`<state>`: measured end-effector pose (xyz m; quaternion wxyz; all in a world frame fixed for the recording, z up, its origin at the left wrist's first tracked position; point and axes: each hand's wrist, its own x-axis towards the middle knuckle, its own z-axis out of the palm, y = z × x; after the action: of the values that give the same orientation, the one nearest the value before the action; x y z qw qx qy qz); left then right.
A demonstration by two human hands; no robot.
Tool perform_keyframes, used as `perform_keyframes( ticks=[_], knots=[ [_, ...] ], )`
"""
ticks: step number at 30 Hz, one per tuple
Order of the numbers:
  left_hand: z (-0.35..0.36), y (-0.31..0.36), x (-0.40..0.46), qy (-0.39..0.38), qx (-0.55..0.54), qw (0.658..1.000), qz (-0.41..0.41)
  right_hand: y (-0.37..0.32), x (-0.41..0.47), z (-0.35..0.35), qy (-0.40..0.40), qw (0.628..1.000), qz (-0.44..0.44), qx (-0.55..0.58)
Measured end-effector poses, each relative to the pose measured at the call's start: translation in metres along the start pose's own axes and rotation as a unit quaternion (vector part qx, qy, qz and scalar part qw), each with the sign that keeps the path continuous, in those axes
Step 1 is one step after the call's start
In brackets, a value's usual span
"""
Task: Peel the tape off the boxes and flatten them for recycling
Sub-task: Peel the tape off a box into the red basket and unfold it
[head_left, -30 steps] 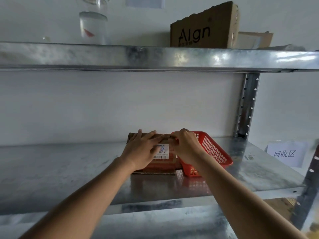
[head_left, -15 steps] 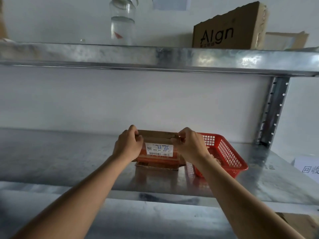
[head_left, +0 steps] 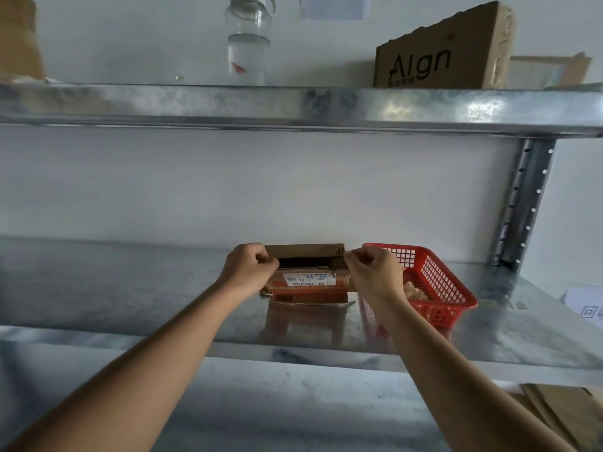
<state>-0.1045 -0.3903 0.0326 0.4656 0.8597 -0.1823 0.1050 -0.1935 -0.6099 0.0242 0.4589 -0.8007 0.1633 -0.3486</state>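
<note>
Since half a second ago the box's top flap has lifted, and a dark gap now shows beneath it. Nearest, flattened brown cardboard sheets point(head_left: 561, 415) lie low on the right. Beyond, on the shiny galvanised metal shelf point(head_left: 130, 288), the left hand point(head_left: 249, 270) curls its fingers round the left end of the flap, and the right hand point(head_left: 372, 272) pinches its right end. The small cardboard box point(head_left: 308, 280), matte brown with a white barcode label facing the person, sits mid-shelf, long axis running left to right. Just beside it on the right stands a red plastic lattice basket point(head_left: 437, 288). On the upper shelf stand a clear glass jar point(head_left: 249, 47) and a printed carton point(head_left: 440, 57).
</note>
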Motion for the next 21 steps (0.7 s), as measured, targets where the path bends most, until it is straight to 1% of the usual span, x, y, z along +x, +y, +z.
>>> perform_keyframes(
  ticks=[2, 4, 6, 8, 11, 14, 16, 18, 21],
  knots=[
    [-0.005, -0.002, -0.001, -0.025, 0.023, 0.999, 0.032, -0.004, -0.004, -0.002, -0.029, 0.999, 0.02, 0.011],
    [-0.01, -0.004, -0.002, -0.039, 0.031, 0.997, 0.062, -0.006, -0.008, -0.003, -0.036, 0.999, 0.014, 0.0],
    [-0.012, -0.008, -0.002, -0.044, 0.024, 0.995, 0.086, -0.01, -0.014, -0.001, -0.027, 0.998, -0.022, -0.053],
    [-0.012, -0.012, -0.004, -0.03, 0.038, 0.994, 0.1, -0.011, -0.02, 0.005, -0.01, 0.99, -0.059, -0.124],
    [-0.01, -0.022, -0.007, -0.007, 0.059, 0.995, 0.079, -0.012, -0.031, 0.014, 0.02, 0.977, -0.097, -0.19],
    [-0.012, -0.031, -0.01, 0.012, 0.06, 0.997, 0.054, -0.012, -0.043, 0.02, 0.024, 0.962, -0.13, -0.239],
    [-0.014, -0.035, -0.012, 0.026, 0.05, 0.998, 0.04, -0.012, -0.048, 0.023, 0.019, 0.96, -0.156, -0.23],
    [-0.014, -0.038, -0.013, 0.038, 0.042, 0.998, 0.036, -0.014, -0.051, 0.024, 0.007, 0.964, -0.164, -0.207],
    [-0.014, -0.04, -0.015, 0.056, 0.033, 0.997, 0.039, -0.015, -0.052, 0.023, 0.026, 0.966, -0.16, -0.199]
  ],
)
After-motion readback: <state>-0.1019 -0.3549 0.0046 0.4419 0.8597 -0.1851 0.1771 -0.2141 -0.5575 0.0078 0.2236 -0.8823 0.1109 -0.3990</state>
